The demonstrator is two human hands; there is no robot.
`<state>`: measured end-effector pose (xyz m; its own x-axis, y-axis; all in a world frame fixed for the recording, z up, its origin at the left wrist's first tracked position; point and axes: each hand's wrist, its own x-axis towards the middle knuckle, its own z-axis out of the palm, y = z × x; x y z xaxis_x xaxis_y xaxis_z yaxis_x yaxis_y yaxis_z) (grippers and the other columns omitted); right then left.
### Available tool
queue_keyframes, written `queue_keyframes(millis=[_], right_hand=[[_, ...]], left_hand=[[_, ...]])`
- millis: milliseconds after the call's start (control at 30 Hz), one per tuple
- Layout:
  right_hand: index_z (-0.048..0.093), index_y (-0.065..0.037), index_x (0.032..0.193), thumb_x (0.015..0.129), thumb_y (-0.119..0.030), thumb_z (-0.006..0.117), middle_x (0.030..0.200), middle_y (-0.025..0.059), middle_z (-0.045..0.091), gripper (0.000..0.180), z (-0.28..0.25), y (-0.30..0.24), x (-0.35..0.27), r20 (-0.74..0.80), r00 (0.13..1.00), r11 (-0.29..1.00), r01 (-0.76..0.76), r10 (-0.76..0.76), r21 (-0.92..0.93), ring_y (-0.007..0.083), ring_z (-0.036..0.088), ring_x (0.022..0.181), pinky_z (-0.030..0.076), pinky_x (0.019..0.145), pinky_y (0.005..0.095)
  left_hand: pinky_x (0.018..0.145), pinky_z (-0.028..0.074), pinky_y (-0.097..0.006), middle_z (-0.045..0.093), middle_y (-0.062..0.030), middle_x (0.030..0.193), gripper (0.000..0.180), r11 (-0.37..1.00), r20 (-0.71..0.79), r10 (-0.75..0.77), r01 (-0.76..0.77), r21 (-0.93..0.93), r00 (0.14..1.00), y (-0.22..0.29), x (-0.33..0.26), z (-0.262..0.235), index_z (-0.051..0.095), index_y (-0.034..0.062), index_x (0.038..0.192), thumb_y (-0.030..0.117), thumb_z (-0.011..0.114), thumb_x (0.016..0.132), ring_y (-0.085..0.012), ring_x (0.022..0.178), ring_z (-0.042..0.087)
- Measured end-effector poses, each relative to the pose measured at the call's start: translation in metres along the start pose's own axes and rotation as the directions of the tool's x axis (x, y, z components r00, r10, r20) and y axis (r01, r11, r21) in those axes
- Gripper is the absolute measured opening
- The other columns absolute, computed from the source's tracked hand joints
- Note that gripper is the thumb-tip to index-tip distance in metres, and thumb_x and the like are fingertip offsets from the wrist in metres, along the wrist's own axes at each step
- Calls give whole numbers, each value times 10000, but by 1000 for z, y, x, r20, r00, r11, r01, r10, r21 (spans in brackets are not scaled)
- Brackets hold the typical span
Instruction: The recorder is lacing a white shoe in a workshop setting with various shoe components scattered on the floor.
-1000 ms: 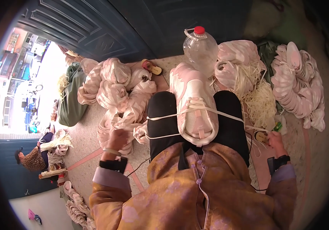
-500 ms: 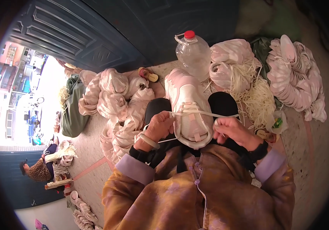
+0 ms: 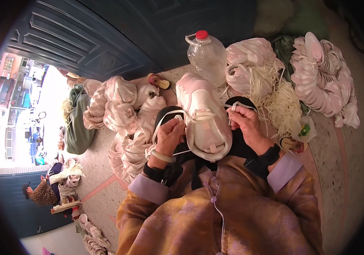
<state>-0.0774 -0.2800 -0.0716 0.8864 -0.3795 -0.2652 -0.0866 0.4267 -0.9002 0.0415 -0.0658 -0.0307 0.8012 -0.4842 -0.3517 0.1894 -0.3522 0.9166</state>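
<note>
With left-hand fingers and right-hand fingers each pinching the white flat shoelace, uneven pulling could likely skew lacing on the pale pink mesh sneaker.

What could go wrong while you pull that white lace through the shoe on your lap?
The shoe only rests on the knees, so a hard tug by the left hand or right hand might tip it off. The lace loops loosely and could snag or knot. The plastic jug stands just past the toe, so a slipping shoe might knock it over.
</note>
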Motion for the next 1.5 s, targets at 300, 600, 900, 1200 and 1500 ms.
queue_keyframes(millis=[300,600,900,1200,1500], right_hand=[[605,-23,867,871,-81,596,699,-8,585,59,13,13,1,-96,966,970,237,-241,-49,43,550,614,454,565,193],[585,4,875,838,-37,612,717,-4,582,61,24,17,0,-100,906,890,376,-412,-258,53,533,604,450,571,199],[553,-2,874,825,-11,597,700,-8,533,66,20,12,-2,-44,918,886,366,-394,-285,52,480,620,430,575,208],[558,-9,894,800,-9,602,715,37,572,104,22,10,1,-12,896,810,397,-445,-431,103,531,617,453,584,242],[501,-43,915,765,-70,612,707,125,559,188,32,3,10,332,716,370,633,-614,-680,302,568,622,448,549,379]], left_hand=[[440,355,-185,537,19,623,198,975,-15,-36,32,-221,999,-18,2,-3,617,43,854,222,553,909,-59,467,452],[473,415,-205,594,-12,672,161,943,17,-8,13,-331,1000,-27,5,-2,609,43,900,186,538,916,-83,517,539],[511,453,-203,632,-35,729,91,934,67,-26,48,-355,997,-24,0,-7,621,42,891,116,569,879,-94,558,572],[494,424,-190,606,-17,694,78,961,99,5,23,-276,995,-29,0,-8,612,51,867,116,569,875,-74,530,530],[450,365,-178,561,10,653,113,959,73,56,-33,-281,996,-24,0,-2,578,57,793,102,540,890,-45,494,473]])
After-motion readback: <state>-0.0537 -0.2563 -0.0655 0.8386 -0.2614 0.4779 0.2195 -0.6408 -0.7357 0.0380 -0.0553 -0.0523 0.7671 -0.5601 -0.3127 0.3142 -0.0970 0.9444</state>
